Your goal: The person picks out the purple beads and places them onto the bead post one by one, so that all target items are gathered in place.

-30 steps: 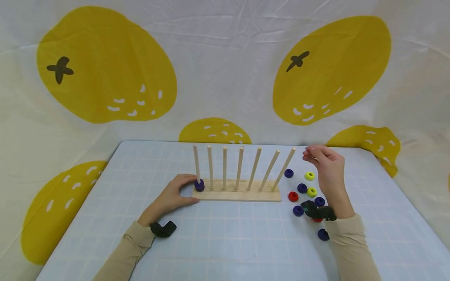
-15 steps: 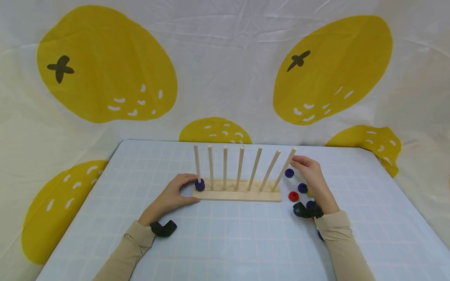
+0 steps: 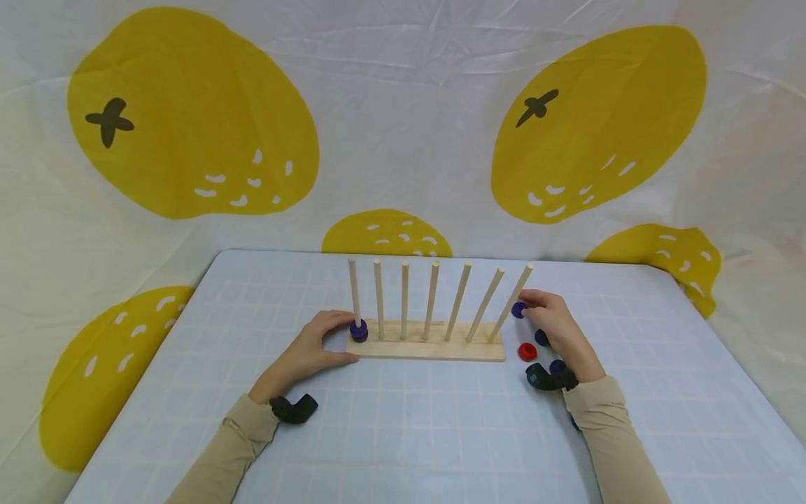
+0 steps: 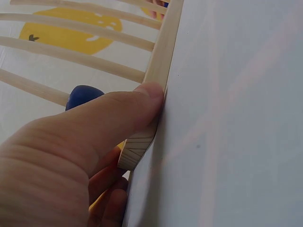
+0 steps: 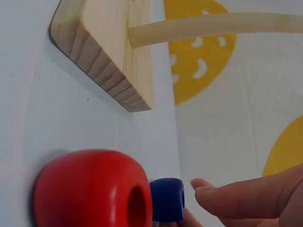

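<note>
A wooden peg rack (image 3: 409, 348) stands on the table with a row of upright dowels. My left hand (image 3: 308, 353) grips its left end, the thumb (image 4: 147, 94) pressed on the front edge and fingers behind. Blue beads (image 3: 359, 330) sit stacked at the foot of the leftmost peg. My right hand (image 3: 560, 329) reaches down around a loose blue bead (image 3: 519, 310) just right of the rack. In the right wrist view a gap shows between the thumb (image 5: 213, 196) and that blue bead (image 5: 166, 201), and fingers lie partly hidden behind it.
A red bead (image 3: 527, 352) lies in front of the right hand, close to the rack's right end. More blue beads (image 3: 557, 367) lie partly under the right hand and wrist. A cloth with yellow fruit prints (image 3: 403, 140) hangs behind the table (image 3: 409, 434).
My right hand has come left and down from above the loose beads to the blue bead beside the rack, covering the yellow beads. The left hand keeps its grip on the rack.
</note>
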### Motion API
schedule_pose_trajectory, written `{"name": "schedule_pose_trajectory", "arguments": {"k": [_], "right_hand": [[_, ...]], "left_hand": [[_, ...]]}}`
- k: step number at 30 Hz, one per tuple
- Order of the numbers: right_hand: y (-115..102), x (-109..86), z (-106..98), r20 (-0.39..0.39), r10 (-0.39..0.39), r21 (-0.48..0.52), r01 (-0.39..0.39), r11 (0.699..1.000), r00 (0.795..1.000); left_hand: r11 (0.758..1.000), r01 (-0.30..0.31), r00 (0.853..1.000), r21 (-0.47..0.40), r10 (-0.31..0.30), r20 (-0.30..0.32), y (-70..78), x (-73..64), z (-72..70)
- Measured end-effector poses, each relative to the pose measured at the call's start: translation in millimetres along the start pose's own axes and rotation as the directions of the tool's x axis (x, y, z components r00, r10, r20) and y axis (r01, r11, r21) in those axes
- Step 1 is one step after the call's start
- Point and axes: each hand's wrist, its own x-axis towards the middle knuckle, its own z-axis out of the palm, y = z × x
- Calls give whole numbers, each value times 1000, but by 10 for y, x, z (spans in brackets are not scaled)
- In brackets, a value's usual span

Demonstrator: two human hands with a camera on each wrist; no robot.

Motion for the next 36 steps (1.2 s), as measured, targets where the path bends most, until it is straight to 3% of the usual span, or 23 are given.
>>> {"name": "schedule_pose_trajectory", "arguments": {"k": [14,26,36], "right_hand": [[-41,-31,27,21,9,-170,-5,985,1000],[-22,-55,40,56,27,-204,-15,979,998],[-39,-63,20,32,18,-203,-11,979,999]], "left_hand": [[1000,-9,1000,13,9,-11,-3,-6,-4],[1000,-4,1000,1,4,0,13,3,-2],[1000,-15,1000,3,15,-8,1,-2,4]]}}
